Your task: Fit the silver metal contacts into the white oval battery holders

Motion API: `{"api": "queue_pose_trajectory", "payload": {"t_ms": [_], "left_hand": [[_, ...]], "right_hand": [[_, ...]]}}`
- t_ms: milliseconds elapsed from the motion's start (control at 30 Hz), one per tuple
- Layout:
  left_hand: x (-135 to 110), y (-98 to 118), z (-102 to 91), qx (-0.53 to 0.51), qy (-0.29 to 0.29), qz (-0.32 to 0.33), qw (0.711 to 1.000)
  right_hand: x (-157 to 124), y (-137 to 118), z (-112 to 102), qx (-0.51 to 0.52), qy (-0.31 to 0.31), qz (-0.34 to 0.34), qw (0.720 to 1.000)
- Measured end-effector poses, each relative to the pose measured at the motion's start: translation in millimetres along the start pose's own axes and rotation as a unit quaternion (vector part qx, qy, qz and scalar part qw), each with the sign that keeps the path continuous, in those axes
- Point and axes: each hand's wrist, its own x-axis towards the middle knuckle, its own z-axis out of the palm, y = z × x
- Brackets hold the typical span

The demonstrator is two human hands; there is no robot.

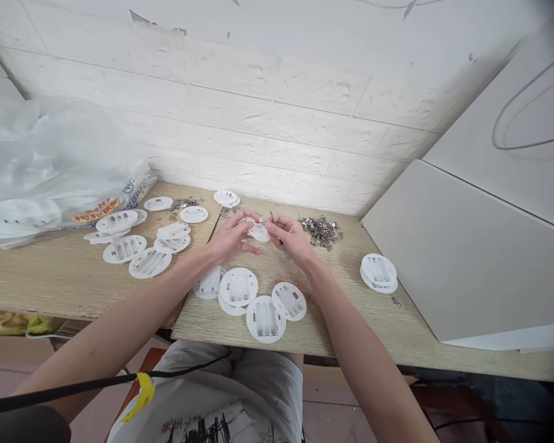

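Between my two hands is a white round plastic battery holder (260, 232), partly covered by fingers. My left hand (233, 239) grips its left edge with thumb and forefinger, the lower fingers spread out. My right hand (290, 239) is closed around a thin tool (272, 217); its narrow tip shows above the thumb and a bit of its end below the fist. Whether it is tweezers or a screwdriver I cannot tell. Just right of that hand lies a pile of small metal contacts (322, 232). Several more holders (266, 319) lie in front of my wrists.
Other white holders (124, 248) are spread on the left table, beside a large clear plastic bag (55, 166). Two stacked holders (378, 272) lie at the right, near a grey panel (480, 258). A white brick-patterned wall (268, 117) stands behind. A black cable (87, 386) crosses below my left arm.
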Motion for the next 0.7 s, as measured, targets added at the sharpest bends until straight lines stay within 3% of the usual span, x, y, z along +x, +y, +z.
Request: {"api": "queue_pose_trajectory", "payload": {"t_ms": [333,700], "left_hand": [[1.1,0.0,1.9,0.036,0.021,0.002,0.999],[3.8,-4.6,-2.3,0.073,0.007,0.012,0.997]], "right_hand": [[-1.1,0.1,1.8,0.01,-0.03,-0.004,0.999],[-0.5,3.3,-0.4,0.01,-0.052,0.003,0.999]]}}
